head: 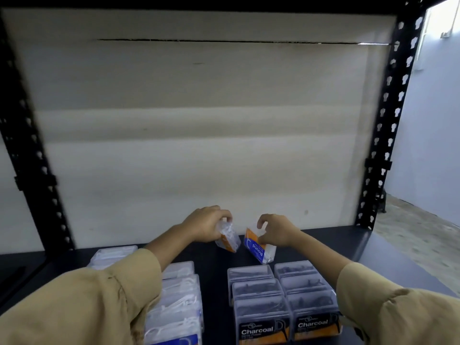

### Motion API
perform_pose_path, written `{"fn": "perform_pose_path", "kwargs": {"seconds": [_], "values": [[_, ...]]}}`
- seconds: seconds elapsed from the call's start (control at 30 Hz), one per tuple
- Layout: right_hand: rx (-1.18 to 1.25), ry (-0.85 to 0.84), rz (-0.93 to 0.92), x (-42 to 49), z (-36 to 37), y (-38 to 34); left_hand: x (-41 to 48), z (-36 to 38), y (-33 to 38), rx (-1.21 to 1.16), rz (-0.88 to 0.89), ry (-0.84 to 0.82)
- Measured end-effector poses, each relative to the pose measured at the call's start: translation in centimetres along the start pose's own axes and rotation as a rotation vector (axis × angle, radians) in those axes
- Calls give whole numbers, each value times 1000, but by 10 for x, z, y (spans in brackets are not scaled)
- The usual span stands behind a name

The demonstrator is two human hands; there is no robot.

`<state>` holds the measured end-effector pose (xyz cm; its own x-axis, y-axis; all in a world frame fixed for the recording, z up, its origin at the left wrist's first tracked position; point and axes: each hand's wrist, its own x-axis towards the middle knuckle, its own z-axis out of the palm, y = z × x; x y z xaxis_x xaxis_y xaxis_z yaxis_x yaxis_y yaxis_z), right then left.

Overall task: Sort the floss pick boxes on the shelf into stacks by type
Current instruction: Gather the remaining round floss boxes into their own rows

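My left hand [207, 224] is closed around a clear box of white floss picks with an orange label [227, 239], tilted above the black shelf [331, 242]. My right hand [276, 232] grips a second orange-labelled box marked "Round" [258, 246], also tilted, its lower corner near the shelf. The two boxes sit close together at mid-shelf. Nearer to me on the right stand clear boxes of dark picks labelled "Charcoal" [262, 327] in two rows. On the left are clear boxes of white picks [179, 302], partly hidden by my left sleeve.
A pale board [199, 120] closes the back of the shelf. Black perforated uprights stand at the left [29, 145] and right [388, 120]. Bare black shelf surface lies to the right of the boxes and behind them. A tiled floor shows beyond the right upright.
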<state>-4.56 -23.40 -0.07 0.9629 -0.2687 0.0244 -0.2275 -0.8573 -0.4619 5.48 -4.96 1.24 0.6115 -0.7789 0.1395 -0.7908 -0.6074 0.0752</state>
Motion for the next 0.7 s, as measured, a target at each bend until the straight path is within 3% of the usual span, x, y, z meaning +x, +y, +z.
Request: {"fn": "perform_pose_path", "kwargs": {"seconds": [0.23,0.43,0.7], "values": [[215,-47,75,0,7,-10,-36,-4,-42,-258,-66,4],[140,-106,49,3,10,-19,-51,0,-57,-529,-230,97],[-28,-132,-19,7,24,-30,-55,4,-74,-472,-221,97]]}}
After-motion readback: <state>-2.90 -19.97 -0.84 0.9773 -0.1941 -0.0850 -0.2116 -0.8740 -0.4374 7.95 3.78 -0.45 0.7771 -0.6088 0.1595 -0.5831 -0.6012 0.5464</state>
